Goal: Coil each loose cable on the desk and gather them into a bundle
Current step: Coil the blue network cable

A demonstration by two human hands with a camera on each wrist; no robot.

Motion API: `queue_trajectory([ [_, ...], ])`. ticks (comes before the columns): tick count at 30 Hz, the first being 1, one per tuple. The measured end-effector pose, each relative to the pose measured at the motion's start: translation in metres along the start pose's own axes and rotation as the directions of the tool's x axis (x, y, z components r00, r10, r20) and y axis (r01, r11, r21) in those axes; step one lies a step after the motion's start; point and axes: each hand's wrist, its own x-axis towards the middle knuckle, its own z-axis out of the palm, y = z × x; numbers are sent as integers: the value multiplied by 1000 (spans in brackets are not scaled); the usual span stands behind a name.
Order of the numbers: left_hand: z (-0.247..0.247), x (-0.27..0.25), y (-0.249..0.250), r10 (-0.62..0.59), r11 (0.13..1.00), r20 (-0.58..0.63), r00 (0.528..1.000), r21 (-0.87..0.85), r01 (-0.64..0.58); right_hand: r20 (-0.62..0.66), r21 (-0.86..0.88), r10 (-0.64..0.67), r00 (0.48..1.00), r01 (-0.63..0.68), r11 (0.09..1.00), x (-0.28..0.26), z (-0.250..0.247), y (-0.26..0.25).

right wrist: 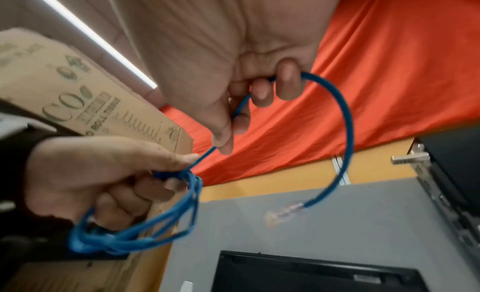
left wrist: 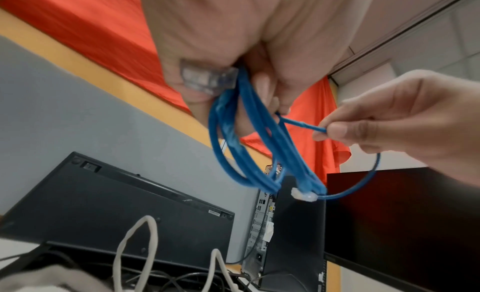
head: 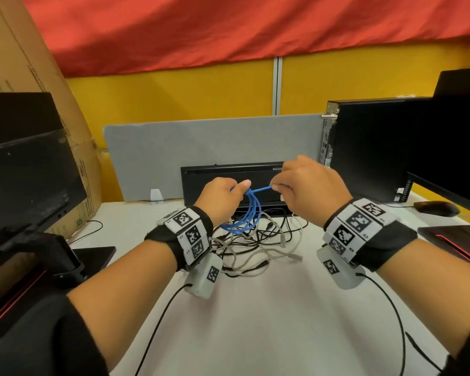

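Observation:
A blue network cable hangs in several loops from my left hand, which grips the top of the coil above the desk. My right hand pinches the cable's free end just to the right of the coil; a short taut stretch joins the two hands. The tail arcs down from my right hand to a clear plug. Another clear plug sits against my left fingers. Under the hands lies a tangle of black and grey-white cables on the white desk.
A black keyboard leans against a grey divider behind the tangle. A monitor and cardboard box stand left. A black PC tower, a monitor and a mouse are right.

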Motion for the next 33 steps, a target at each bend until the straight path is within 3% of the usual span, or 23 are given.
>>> queue_trajectory([
  [3,-3,-6,2,-100,961,173,980,-238,140,-91,-53,-78,993,73,996,-2,3,9],
  [6,-5,-15,5,-84,829,347,934,-496,259,-189,-36,-76,979,71,997,-5,14,11],
  [9,-3,-20,8,-31,720,372,928,-635,279,-160,177,47,986,-19,984,-3,24,5],
  [12,0,-19,11,-3,628,362,932,-725,283,-84,445,222,971,-163,880,-5,32,-3],
  [14,2,-19,12,-1,584,341,940,-763,277,34,665,350,936,-282,691,-8,33,-8],
  [17,2,-18,13,-17,554,286,958,-795,248,308,881,453,837,-431,197,-10,29,-22],
  [20,5,-19,18,-24,565,223,974,-801,198,564,820,360,743,-450,-354,-8,20,-28],
  [21,7,-19,20,-22,583,200,980,-793,175,606,766,304,735,-436,-471,-8,18,-28],
  [22,7,-19,21,-21,603,181,983,-782,157,620,739,269,737,-435,-513,-7,16,-27],
  [23,8,-19,22,-23,620,169,985,-770,147,614,748,249,749,-451,-488,-6,14,-26],
  [25,9,-18,22,-29,658,153,988,-741,134,571,813,260,779,-492,-310,-6,11,-28],
  [27,9,-18,19,-37,707,128,991,-698,117,565,824,312,764,-539,-174,-6,11,-30],
  [30,12,-17,15,-24,774,90,996,-628,75,559,812,382,736,-578,-74,-6,12,-30],
  [33,15,-16,11,-8,783,95,995,-619,65,545,800,413,729,-599,2,-6,12,-30],
])
